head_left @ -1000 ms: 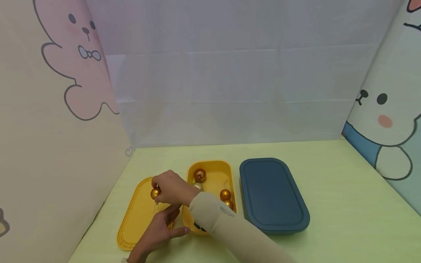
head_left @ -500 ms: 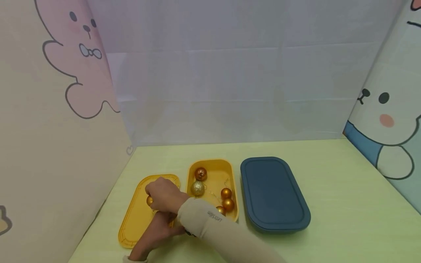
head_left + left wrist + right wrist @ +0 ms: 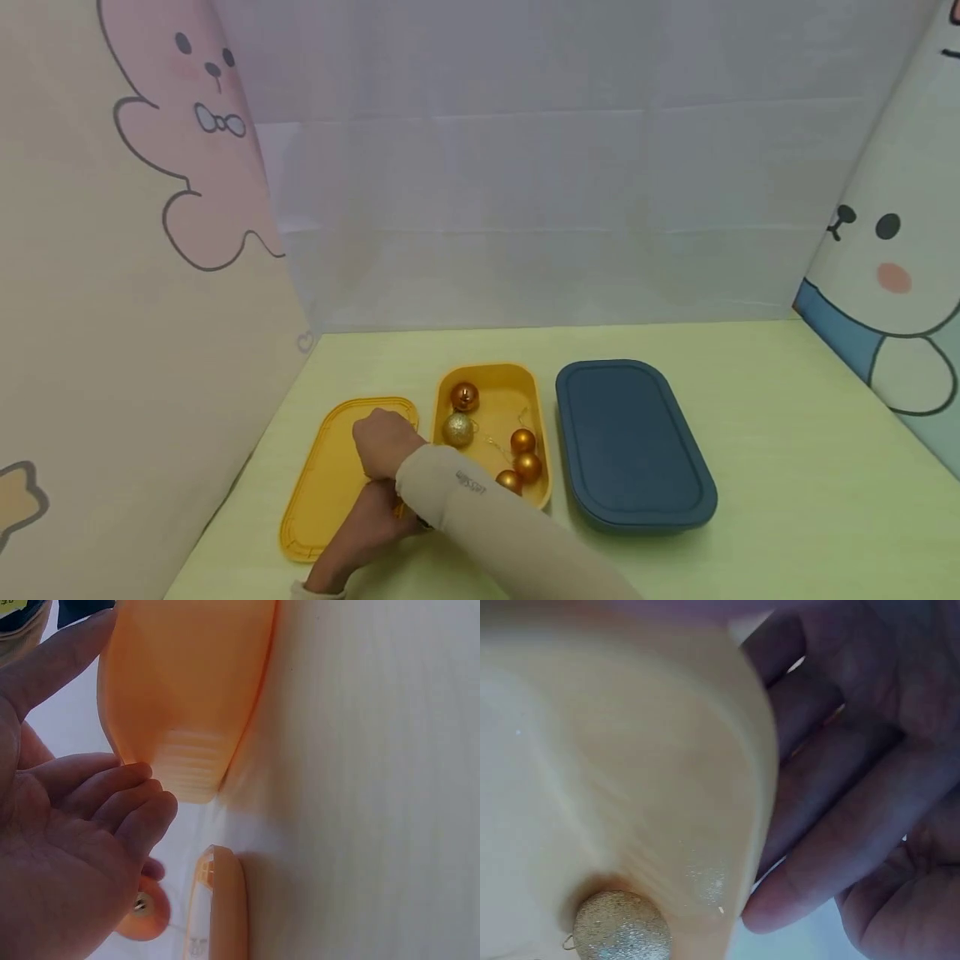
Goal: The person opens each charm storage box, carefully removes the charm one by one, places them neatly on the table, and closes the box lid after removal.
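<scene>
My right hand (image 3: 385, 443) is above the yellow lid (image 3: 311, 508), crossed over my left hand. It pinches an orange bauble (image 3: 154, 919), whose metal cap shows in the left wrist view; from the head the hand hides it. My left hand (image 3: 366, 527) rests at the near left corner of the yellow box (image 3: 501, 379), thumb spread and loosely bent fingers touching its side wall. Inside the box lie a shiny copper bauble (image 3: 465, 397), a glittery gold bauble (image 3: 457, 429) and several matte orange baubles (image 3: 522, 442), some with hanging threads.
A dark blue lidded box (image 3: 633, 446) stands to the right of the yellow box on the pale green table (image 3: 795, 467). Behind rises a white sheet (image 3: 555, 192). Printed panels with cartoon animals flank the table on both sides.
My right hand has come slightly nearer and turned, so the bauble it holds has gone out of the head view. My left thumb has slipped under the right sleeve. The head view has shifted slightly.
</scene>
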`<state>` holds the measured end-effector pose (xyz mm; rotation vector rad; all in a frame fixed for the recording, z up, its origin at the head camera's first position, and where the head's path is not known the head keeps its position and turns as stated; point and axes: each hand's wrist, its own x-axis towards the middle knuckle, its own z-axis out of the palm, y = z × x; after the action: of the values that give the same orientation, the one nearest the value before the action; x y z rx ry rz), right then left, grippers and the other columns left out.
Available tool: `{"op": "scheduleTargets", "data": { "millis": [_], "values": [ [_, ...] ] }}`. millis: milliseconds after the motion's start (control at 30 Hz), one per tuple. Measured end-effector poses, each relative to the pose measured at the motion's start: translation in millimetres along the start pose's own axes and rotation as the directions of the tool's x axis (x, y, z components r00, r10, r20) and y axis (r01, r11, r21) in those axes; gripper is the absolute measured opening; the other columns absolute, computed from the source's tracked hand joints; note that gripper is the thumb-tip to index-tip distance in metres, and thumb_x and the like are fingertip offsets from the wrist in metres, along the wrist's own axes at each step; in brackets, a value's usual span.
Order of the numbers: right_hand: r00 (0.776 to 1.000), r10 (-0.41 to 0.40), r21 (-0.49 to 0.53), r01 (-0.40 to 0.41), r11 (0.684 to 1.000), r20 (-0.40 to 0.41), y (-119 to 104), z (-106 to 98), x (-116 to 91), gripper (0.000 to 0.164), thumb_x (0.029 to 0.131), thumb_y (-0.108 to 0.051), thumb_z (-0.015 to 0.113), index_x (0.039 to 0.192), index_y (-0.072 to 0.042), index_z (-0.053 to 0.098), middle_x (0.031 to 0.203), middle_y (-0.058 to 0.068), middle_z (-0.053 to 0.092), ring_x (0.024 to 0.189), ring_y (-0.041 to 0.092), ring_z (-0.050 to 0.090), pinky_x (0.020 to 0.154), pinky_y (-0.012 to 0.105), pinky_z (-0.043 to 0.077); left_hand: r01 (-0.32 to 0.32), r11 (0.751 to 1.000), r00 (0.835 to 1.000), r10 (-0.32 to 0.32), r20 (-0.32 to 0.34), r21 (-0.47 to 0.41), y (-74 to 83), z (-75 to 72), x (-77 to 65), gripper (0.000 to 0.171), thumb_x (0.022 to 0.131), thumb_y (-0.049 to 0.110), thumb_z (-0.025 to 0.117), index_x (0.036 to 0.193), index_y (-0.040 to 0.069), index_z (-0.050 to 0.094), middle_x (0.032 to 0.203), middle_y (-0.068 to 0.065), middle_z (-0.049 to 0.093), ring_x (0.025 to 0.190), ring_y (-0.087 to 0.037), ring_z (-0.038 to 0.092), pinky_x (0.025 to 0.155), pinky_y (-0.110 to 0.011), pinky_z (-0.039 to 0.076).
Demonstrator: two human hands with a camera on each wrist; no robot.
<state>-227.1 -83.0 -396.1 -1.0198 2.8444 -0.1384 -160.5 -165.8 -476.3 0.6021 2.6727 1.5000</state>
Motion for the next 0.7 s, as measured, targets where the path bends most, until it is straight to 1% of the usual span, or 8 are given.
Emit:
{"op": "scheduleTargets", "data": {
  "millis": [33,100,167,233,300,400,533,700],
  "values": [
    [1.000,0.015,-0.014,-0.015,1.000,0.012,1,1,1,0.043,0.097,-0.017,0.063,0.057,-0.017,0.047,0.049,-0.004,0.029,0.045,0.008,0.030,0.039,0.020,0.027,0.008,1.000,1.000,-0.008,0.009,-0.003,-0.3,0.3,0.5,0.041,0.082,0.021,0.082,0.120,0.019,0.065,0.116,0.003,0.070,0.101,0.005,0.059,0.088,-0.019,0.053],
    [0.999,0.038,-0.018,-0.037,0.999,0.030,2,2,0,0.042,0.097,-0.016,0.063,0.057,-0.017,0.049,0.050,-0.003,0.031,0.045,0.009,0.031,0.039,0.021,0.026,0.033,0.999,0.999,-0.033,0.015,-0.005,1.2,0.4,0.8,0.042,0.081,0.022,0.083,0.119,0.017,0.066,0.115,0.002,0.071,0.100,0.005,0.059,0.089,-0.019,0.052],
    [0.998,0.049,-0.023,-0.048,0.999,0.035,3,4,2,0.042,0.098,-0.017,0.063,0.057,-0.017,0.050,0.050,-0.003,0.033,0.045,0.009,0.032,0.040,0.021,0.027,0.044,0.999,0.999,-0.044,0.014,0.003,2.0,0.6,1.5,0.041,0.080,0.022,0.084,0.117,0.017,0.066,0.113,0.002,0.071,0.100,0.005,0.059,0.090,-0.019,0.052],
    [0.998,0.054,-0.022,-0.053,0.998,0.036,4,6,4,0.042,0.098,-0.017,0.062,0.057,-0.016,0.050,0.051,-0.003,0.034,0.046,0.010,0.033,0.040,0.022,0.027,0.042,0.999,0.999,-0.043,0.010,0.012,3.3,0.7,2.0,0.040,0.079,0.022,0.084,0.115,0.017,0.067,0.113,0.002,0.071,0.099,0.006,0.057,0.089,-0.018,0.051],
    [0.998,0.059,-0.018,-0.059,0.998,0.038,5,8,6,0.043,0.098,-0.017,0.062,0.057,-0.016,0.049,0.051,-0.003,0.033,0.046,0.010,0.033,0.040,0.022,0.027,0.026,1.000,1.000,-0.026,0.016,0.012,4.0,0.6,2.5,0.039,0.079,0.020,0.083,0.114,0.016,0.067,0.112,0.001,0.070,0.099,0.005,0.057,0.089,-0.018,0.051],
    [0.995,0.073,-0.010,-0.073,0.997,0.063,7,11,9,0.042,0.097,-0.016,0.064,0.056,-0.016,0.051,0.051,-0.002,0.035,0.047,0.010,0.033,0.040,0.023,0.026,0.012,1.000,1.000,-0.012,0.024,0.008,4.9,1.1,2.9,0.039,0.080,0.019,0.083,0.115,0.014,0.067,0.113,-0.001,0.070,0.098,0.006,0.056,0.088,-0.018,0.051],
    [0.992,0.085,0.008,-0.086,0.996,0.091,10,14,12,0.040,0.095,-0.015,0.066,0.057,-0.015,0.053,0.052,-0.002,0.035,0.047,0.011,0.032,0.040,0.023,0.026,0.022,1.000,0.999,-0.022,0.041,0.000,4.8,1.2,5.1,0.037,0.080,0.021,0.083,0.114,0.016,0.068,0.114,-0.001,0.071,0.099,0.006,0.055,0.089,-0.018,0.050],
    [0.992,0.096,0.028,-0.098,0.995,0.082,14,13,10,0.032,0.092,-0.019,0.072,0.062,-0.016,0.061,0.052,-0.002,0.040,0.047,0.010,0.037,0.042,0.022,0.030,0.035,0.999,0.998,-0.036,0.056,0.010,4.7,-0.1,7.4,0.039,0.083,0.025,0.082,0.119,0.020,0.067,0.119,0.001,0.070,0.105,0.006,0.057,0.093,-0.018,0.052]
  ]
}}
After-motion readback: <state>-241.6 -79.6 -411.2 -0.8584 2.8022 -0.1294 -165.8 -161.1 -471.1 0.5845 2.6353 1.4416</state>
